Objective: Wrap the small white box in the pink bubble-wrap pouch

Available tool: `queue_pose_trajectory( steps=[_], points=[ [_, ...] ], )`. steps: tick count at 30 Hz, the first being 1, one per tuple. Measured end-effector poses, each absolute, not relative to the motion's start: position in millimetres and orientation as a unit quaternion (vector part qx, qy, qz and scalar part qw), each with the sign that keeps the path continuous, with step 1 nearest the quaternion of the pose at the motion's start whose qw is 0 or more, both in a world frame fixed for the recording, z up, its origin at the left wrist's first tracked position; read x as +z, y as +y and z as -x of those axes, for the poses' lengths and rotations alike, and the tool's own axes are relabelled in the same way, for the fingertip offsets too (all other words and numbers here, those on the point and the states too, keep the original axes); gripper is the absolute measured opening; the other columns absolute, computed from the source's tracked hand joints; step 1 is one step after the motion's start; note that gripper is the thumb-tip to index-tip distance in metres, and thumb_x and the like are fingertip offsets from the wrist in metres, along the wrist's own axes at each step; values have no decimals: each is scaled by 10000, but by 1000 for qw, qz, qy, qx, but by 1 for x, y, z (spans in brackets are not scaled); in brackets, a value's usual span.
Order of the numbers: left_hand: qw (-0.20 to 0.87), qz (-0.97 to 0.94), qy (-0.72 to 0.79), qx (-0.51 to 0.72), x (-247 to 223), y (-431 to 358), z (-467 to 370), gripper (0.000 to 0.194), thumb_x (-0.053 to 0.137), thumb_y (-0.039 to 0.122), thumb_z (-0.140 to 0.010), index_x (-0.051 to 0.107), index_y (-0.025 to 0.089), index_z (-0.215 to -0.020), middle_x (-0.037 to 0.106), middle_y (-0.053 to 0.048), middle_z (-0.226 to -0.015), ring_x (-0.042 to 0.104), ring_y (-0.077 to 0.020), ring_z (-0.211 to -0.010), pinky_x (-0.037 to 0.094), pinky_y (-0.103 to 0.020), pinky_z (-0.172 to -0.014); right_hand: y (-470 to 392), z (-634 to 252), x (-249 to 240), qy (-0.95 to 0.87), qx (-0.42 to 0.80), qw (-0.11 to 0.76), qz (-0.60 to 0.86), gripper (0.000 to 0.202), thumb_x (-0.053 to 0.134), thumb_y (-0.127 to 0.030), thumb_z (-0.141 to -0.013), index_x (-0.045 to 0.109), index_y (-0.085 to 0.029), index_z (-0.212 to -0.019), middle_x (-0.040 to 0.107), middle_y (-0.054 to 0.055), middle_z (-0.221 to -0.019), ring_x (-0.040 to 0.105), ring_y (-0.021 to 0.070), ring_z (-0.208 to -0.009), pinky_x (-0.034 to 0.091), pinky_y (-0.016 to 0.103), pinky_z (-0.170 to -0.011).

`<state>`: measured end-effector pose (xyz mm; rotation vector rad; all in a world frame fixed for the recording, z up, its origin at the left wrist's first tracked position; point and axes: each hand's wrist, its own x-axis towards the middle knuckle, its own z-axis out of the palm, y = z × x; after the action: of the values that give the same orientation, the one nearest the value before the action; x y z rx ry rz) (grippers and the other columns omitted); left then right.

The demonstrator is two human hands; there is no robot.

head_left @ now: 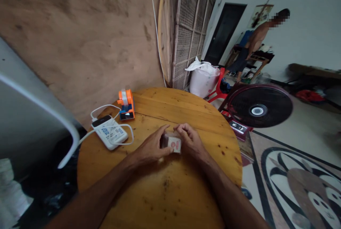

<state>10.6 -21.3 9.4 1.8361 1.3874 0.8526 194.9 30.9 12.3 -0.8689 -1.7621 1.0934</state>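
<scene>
Near the middle of the table [165,195], I have the packet [174,144], small, clear-wrapped and printed in red, between both hands. My left hand [153,146] grips it, thumb across its lower front and fingers along its far side. My right hand [192,139] is partly closed, its fingers bunched at the packet's upper right; I cannot tell whether they pinch the wrap or only touch it.

The likeliest trouble, I judge, is a slip: the wrap looks slick, and a hard pull from the right against one thumb could twist the packet out and drop it onto the table. A sudden tug could also tear the wrap. The fingers hide the top edge from me, so I could misjudge where they bear.

At the table's left side, the cable [132,136] loops beside the power bank [114,137]. A wide swing of my left forearm could snag it and drag the bank. Toward the table's far-left edge, the tape dispenser [126,105] could be knocked off by that same pull.
</scene>
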Motion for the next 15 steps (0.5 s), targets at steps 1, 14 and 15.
queue_pose_trajectory(
  steps=[1, 14, 15],
  points=[
    [343, -709, 519, 331, 10, -22, -12, 812, 649, 293, -723, 287, 190, -1442, 547, -106, -1268, 553, -259, -1115, 439, -407, -977, 32, -198, 14, -700, 442, 443, 345, 239, 517, -433, -886, 564, -205, -827, 628, 54, -933, 576, 186, -892, 456, 303, -807],
    [293, -787, 439, 320, 13, -29, -15, 817, 648, 264, -722, 265, 225, -1442, 409, -95, -1439, 428, -281, -1290, 354, -417, -1088, 55, -213, 12, -639, 434, 515, 371, 293, 552, -466, -845, 531, -209, -705, 617, 38, -821, 558, 187, -834, 428, 318, -810],
    [286, -793, 432, 321, 14, -29, -15, 800, 651, 262, -718, 288, 224, -1429, 418, -93, -1431, 423, -276, -1294, 351, -408, -1093, 57, -213, 10, -634, 434, 517, 376, 291, 554, -463, -839, 531, -208, -699, 614, 38, -812, 554, 184, -816, 427, 312, -786]
  ],
)
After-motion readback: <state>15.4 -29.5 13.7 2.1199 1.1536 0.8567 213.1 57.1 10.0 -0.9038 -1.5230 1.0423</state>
